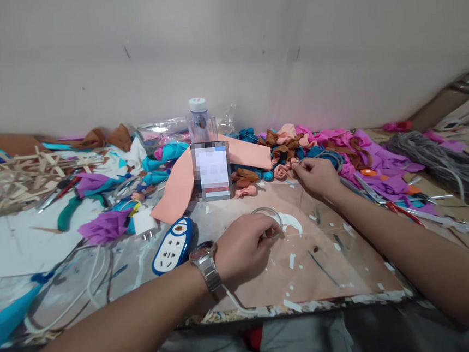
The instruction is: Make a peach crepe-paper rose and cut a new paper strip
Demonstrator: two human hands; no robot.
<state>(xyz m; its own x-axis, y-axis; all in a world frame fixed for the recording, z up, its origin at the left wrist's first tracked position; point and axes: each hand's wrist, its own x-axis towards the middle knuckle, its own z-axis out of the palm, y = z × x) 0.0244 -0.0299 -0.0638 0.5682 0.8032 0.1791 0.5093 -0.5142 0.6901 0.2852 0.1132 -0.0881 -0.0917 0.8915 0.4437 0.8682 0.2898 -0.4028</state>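
Observation:
My left hand [246, 244], with a metal watch on its wrist, is closed low over the table. Its fingertips pinch a thin greyish wire ring [267, 210]. A white smear of glue [294, 224] lies just beyond the ring. Farther forward, my right hand [320, 177] has its thumb and fingers together at the edge of a heap of crepe-paper flowers. Between those fingertips is a small peach paper rose [294, 162], partly hidden by them. Another peach rose [246, 191] lies apart on the table, left of my right hand.
A phone [213, 172] stands upright against a clear bottle [200, 125], with peach paper strips [174, 192] beside it. A blue-white power strip [174, 246] sits left of my left hand. Scissors [369, 190], purple paper [389, 159] and grey cord [425, 154] crowd the right; wood sticks [32, 172] lie left.

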